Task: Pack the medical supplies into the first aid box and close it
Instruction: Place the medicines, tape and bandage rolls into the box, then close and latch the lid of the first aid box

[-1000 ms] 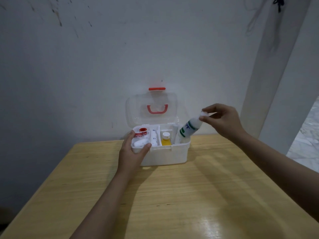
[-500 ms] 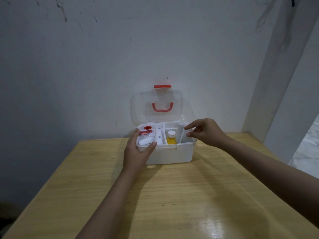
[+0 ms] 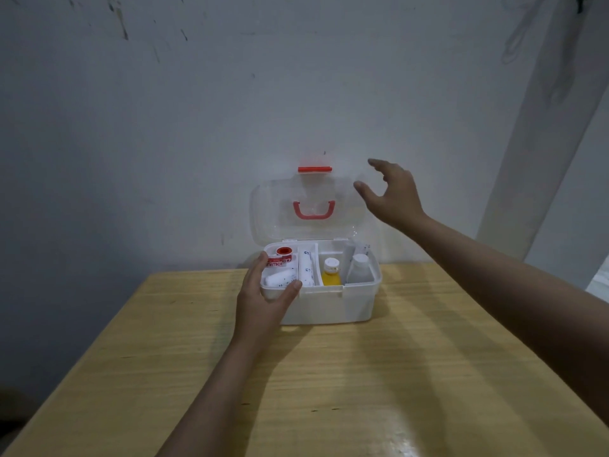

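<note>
First aid box [image 3: 329, 305] standing open at the far edge of the wooden tabletop [image 3: 329, 390], its clear lid [image 3: 273, 209] upright against the wall. Contents, left to right: a red-cored tape roll [image 3: 284, 251] and white bandage rolls [image 3: 280, 278] in the left compartments, a yellow bottle [image 3: 331, 275] in the middle, a white bottle [image 3: 359, 268] at the right. Left hand [image 3: 263, 298] braces the box's front left corner, thumb and fingers spread over the rim. Right hand [image 3: 393, 196], empty with fingers wide, is raised beside the lid's upper right edge, apparently not touching it. Packing appears complete; closing is the step in hand. The next move calls for drawing the lid forward and down, then pressing the red latch [image 3: 314, 169] shut.
</note>
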Demonstrator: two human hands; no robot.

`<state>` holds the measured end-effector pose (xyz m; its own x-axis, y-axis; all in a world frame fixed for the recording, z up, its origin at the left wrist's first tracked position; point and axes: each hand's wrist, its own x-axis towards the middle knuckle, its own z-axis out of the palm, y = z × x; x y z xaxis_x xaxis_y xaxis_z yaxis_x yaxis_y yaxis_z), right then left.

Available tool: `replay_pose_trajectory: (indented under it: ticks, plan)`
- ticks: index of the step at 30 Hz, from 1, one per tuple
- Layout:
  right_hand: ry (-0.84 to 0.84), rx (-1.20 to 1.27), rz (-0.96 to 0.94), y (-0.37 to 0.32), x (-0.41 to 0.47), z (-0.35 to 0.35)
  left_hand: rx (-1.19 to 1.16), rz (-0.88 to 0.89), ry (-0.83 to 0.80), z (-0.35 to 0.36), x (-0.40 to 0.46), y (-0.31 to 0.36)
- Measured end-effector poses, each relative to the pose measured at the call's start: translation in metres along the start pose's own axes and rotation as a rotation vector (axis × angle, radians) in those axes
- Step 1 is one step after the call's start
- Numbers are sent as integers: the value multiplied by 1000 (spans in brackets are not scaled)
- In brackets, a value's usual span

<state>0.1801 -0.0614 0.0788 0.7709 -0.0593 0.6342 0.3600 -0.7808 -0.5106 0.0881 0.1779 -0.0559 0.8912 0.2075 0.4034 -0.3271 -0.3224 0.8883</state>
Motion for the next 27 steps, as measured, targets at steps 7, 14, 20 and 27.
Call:
replay_pose_trajectory:
  ticks: [7, 14, 20, 27]
  plan:
    - [-1, 177, 98, -11, -8, 15, 26, 3, -4, -1, 2, -1]
    - [169, 279, 102, -18, -59, 4, 65, -18, -25, -2, 2, 1]
    - [81, 290, 73, -5, -118, 9, 156, 19, 6, -4, 1, 12]
    - [14, 209, 4, 8, -148, 12, 280, 204, 65, -3, 9, 34]
